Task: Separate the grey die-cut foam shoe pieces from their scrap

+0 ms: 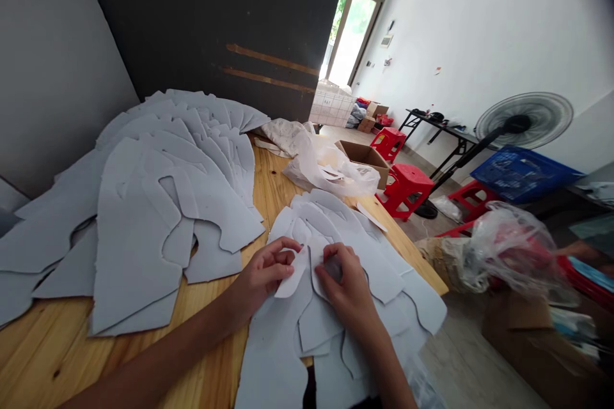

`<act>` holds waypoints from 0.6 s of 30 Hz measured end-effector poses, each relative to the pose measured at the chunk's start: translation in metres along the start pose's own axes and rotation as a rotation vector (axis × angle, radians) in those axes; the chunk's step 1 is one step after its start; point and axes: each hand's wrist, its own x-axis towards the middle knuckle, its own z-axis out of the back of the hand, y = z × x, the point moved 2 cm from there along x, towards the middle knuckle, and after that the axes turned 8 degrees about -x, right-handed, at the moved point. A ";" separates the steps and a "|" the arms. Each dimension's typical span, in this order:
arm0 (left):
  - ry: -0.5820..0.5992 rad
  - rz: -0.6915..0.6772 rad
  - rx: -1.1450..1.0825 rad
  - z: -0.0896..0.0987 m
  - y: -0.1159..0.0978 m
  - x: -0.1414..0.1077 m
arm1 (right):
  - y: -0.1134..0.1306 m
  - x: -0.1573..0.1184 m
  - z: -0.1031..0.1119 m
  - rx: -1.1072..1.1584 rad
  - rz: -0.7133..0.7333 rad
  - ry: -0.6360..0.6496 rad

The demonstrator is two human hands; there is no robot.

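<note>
Centrally, a narrow off-white foam strip (292,276) with a curved edge rises at a tilt from the stack, pinched near its upper end by the left hand (263,275): a narrow grip, fingers curled over the top, thumb out of sight. The right hand (343,287) lies just beside it, fingers bent down onto the sheet next to a dark curved cut line; whether it closes on an edge or only presses flat cannot be told from this view. A light hold suits such thin, soft material, since a hard pinch could dent or tear it, and a hand laid flat would stop the layers sliding.

Beneath both hands lies a loose stack of pale grey foam sheets (384,275), matte and smooth-cut in flowing outlines, overhanging the edge of a honey-toned wooden plank table (62,345). To the left spreads a larger fanned pile of grey cut foam shapes (144,204). Beyond stand a crumpled translucent plastic bag (330,169) and an open brown cardboard box (364,156) — then, on the floor, a red plastic stool (405,188), a blue plastic crate (522,172) and a black pedestal fan (522,118).
</note>
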 end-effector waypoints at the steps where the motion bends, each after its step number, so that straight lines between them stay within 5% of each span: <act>1: -0.005 0.001 -0.001 0.000 0.000 0.000 | 0.001 0.000 0.000 -0.011 -0.009 -0.005; 18: -0.060 -0.073 -0.041 0.005 0.001 -0.001 | -0.001 -0.001 -0.004 -0.066 -0.042 -0.063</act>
